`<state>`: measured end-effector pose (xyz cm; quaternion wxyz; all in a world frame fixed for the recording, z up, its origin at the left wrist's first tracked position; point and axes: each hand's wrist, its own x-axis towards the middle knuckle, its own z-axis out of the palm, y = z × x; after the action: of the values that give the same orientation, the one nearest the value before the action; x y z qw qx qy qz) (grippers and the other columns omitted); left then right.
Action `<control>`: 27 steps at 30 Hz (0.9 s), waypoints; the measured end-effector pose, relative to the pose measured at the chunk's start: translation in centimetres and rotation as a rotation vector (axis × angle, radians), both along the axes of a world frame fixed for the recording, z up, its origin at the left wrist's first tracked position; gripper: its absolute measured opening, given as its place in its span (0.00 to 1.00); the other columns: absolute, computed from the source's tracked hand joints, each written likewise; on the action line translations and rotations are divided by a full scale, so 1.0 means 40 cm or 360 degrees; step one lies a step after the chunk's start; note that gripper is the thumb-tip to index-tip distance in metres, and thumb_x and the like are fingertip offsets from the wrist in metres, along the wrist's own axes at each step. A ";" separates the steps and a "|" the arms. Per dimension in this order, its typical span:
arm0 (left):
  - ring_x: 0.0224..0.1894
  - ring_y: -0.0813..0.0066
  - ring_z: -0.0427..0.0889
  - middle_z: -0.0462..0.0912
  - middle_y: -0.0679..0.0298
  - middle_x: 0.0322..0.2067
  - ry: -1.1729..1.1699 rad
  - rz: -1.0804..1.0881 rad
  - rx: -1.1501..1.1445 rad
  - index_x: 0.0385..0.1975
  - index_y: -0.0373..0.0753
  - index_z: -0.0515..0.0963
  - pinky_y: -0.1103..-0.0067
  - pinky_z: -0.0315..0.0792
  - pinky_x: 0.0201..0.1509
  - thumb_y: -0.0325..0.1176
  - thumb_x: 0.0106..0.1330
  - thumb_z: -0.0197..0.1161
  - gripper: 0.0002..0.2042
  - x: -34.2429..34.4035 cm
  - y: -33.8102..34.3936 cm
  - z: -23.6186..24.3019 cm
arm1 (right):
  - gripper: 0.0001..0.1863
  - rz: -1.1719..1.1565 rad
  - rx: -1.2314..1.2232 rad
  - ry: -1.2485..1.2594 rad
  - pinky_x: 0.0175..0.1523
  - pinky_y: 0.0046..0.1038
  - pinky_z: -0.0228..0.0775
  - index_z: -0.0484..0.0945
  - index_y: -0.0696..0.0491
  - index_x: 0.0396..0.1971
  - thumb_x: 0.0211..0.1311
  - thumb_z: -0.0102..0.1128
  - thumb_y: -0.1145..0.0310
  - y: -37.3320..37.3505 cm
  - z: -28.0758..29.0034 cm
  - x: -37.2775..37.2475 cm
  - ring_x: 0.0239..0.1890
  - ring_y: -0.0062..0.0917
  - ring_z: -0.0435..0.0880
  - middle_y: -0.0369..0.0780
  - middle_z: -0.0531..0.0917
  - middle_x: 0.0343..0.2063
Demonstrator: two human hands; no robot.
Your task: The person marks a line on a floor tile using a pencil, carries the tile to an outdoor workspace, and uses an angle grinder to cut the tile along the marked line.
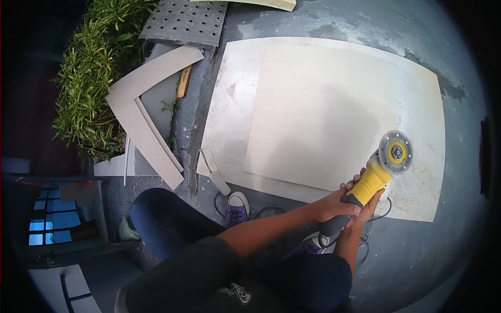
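Both hands hold a yellow and dark grey angle grinder (369, 183) above the right part of a pale sheet. Its round disc (387, 142) faces up, with small holes around the rim and a yellow centre. My left hand (334, 206) is closed around the grinder's dark rear body, its thumb on top. My right hand (368, 209) wraps the grinder from the right and below, its fingers partly hidden. A dark cord hangs from the grinder's rear end. Beneath lies a large pale sheet (229, 94) with a smaller cream sheet (308, 94) on top.
A white power strip (219, 183) lies by my left shoe (237, 207), cords looping near my feet. Angled pale offcut strips (141, 122) lie to the left beside green plants (88, 88). A perforated metal plate (182, 23) is at the top, with grey concrete floor (428, 261) around.
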<state>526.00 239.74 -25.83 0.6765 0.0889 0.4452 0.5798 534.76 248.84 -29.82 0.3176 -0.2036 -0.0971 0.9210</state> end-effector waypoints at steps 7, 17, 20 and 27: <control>0.29 0.75 0.83 0.80 0.63 0.29 -0.0180 -0.0196 0.0154 0.46 0.35 0.74 0.78 0.79 0.31 0.46 0.65 0.66 0.21 0.000 -0.002 0.003 | 0.37 -0.0033 0.0250 -0.0045 0.44 0.38 0.76 0.70 0.59 0.57 0.77 0.35 0.36 0.010 0.007 0.013 0.33 0.33 0.83 0.44 0.81 0.36; 0.26 0.74 0.83 0.80 0.61 0.31 -0.0076 -0.0161 0.0066 0.45 0.34 0.74 0.77 0.80 0.30 0.43 0.66 0.65 0.19 -0.016 -0.006 0.005 | 0.40 0.0022 -0.0140 -0.0086 0.38 0.36 0.78 0.71 0.61 0.55 0.77 0.32 0.35 0.003 0.026 -0.011 0.32 0.38 0.82 0.49 0.82 0.34; 0.28 0.73 0.84 0.80 0.60 0.36 -0.0091 -0.0221 0.0014 0.47 0.34 0.73 0.76 0.81 0.30 0.43 0.66 0.66 0.19 -0.010 -0.015 -0.012 | 0.41 0.0068 -0.0052 -0.0083 0.36 0.35 0.80 0.72 0.61 0.54 0.76 0.30 0.34 0.000 0.012 -0.010 0.32 0.38 0.83 0.49 0.82 0.33; 0.31 0.74 0.84 0.79 0.61 0.40 -0.0190 -0.0139 0.0029 0.51 0.34 0.71 0.75 0.82 0.31 0.41 0.68 0.65 0.20 0.006 -0.013 -0.053 | 0.43 0.0185 -0.0104 -0.0268 0.35 0.32 0.80 0.73 0.61 0.49 0.74 0.29 0.31 0.019 0.016 -0.002 0.30 0.35 0.84 0.47 0.82 0.28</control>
<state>526.23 239.24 -27.94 0.7257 0.0797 0.3944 0.5581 534.68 249.61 -29.19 0.2475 -0.2846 -0.1051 0.9202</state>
